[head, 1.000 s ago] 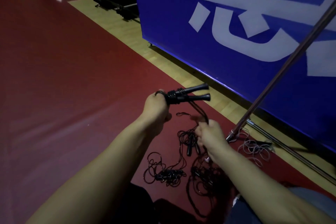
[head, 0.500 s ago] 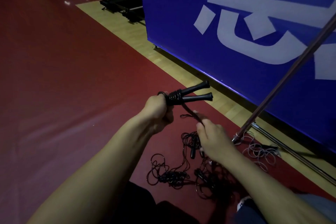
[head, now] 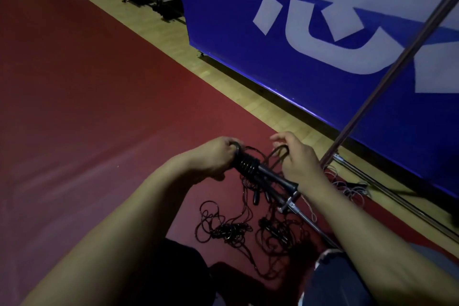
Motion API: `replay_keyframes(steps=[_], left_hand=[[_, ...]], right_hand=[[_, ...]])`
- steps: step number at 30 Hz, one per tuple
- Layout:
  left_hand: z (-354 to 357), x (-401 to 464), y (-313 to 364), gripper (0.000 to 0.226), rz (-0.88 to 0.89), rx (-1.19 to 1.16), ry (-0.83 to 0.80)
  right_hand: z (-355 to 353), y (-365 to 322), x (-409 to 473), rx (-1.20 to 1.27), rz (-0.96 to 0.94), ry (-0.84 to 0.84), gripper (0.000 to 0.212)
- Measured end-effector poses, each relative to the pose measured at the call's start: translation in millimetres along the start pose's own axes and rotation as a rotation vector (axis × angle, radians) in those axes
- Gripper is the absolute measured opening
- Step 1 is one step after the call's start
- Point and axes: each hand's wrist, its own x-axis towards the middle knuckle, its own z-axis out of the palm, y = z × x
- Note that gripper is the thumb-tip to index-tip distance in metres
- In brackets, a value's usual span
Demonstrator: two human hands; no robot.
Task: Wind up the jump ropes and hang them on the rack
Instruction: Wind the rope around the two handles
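Head view: left hand (head: 218,156) clenches the handles (head: 270,176), right hand (head: 298,159) pinches the rope (head: 278,155) loop — slack there could unravel the coils (head: 247,164).

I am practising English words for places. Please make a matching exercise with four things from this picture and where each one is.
Things:
1. wound jump rope
2. tangled ropes
3. rope loop
4. rack pole

Places:
a. lying on the red floor
b. in front of the blue banner, slanting
c. held by the left hand
d. held by the right hand

Pairs: 1-c, 2-a, 3-d, 4-b
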Motion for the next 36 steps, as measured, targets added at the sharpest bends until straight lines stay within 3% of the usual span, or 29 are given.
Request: replay_keyframes(steps=[3,6,11,14,17,20,22,24,26,30,36], left_hand=[[-1,6,-3,0.033,-0.024,0.104,0.061],[1,16,-10,0.03,-0.082,0.208,0.124],[1,36,-18,0.026,-0.167,0.155,0.459],[2,42,-17,0.03,-0.2,-0.186,0.646],[10,39,-13,0.026,-0.192,-0.407,0.666],[13,34,-6,0.025,-0.147,-0.511,0.66],[18,32,-2,0.029,-0.078,-0.522,0.621],[24,30,-1,0.03,-0.049,-0.502,0.601],[25,29,-1,0.029,-0.077,-0.52,0.615],[9,36,-5,0.026,-0.182,-0.69,0.706],[6,39,-8,0.024,-0.238,-0.797,0.672]], right_hand=[[-3,1,-3,-0.1,-0.131,0.117,0.027],[-7,-5,-7,-0.236,-0.383,0.135,0.023],[-11,-22,-9,-0.5,-0.581,0.109,0.021],[10,-28,-20,-0.539,-0.543,0.099,0.026],[29,-26,-29,-0.296,-0.389,0.098,0.028],[36,-27,-29,0.026,0.077,0.005,0.017],[42,-30,-30,0.34,0.443,-0.133,0.026],[42,-33,-29,0.596,0.622,-0.163,0.035],[39,-30,-27,0.614,0.584,-0.094,0.035],[33,-27,-28,0.301,0.23,0.048,0.038],[35,-20,-29,0.143,0.066,0.051,0.028]])
